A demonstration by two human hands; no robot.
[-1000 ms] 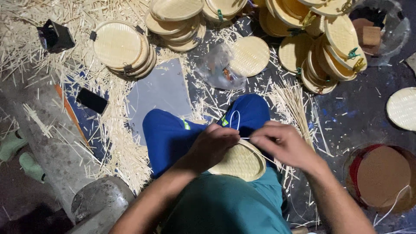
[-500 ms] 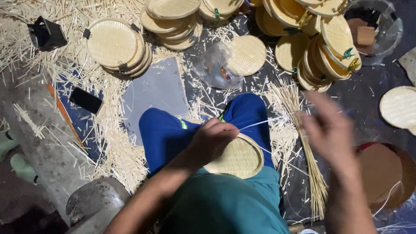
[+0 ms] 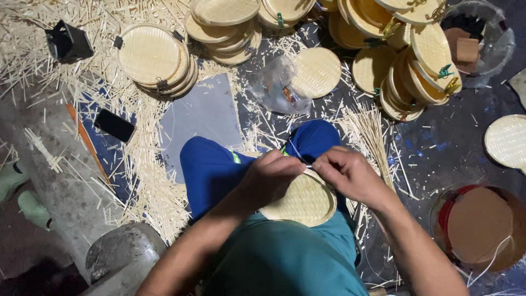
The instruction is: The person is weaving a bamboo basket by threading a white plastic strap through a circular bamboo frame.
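A: Bamboo, woven flat: the round mat [image 3: 304,200] lies on the person's lap, over the blue trousers [image 3: 211,167].

B: And the hands?

A: Left hand [image 3: 271,178] curled over the mat's near rim, fingertips closed on it. Right hand [image 3: 348,175] pinching at the same edge; a thin thread [image 3: 296,151] runs up from between them (its far end is too fine to trace).

B: How would the mat handle?

A: Probably light and slightly springy; the weave likely frays at the rim, so grip the edge band, not the centre. Stacks [image 3: 156,57] lie well apart, amid splints [image 3: 370,131].
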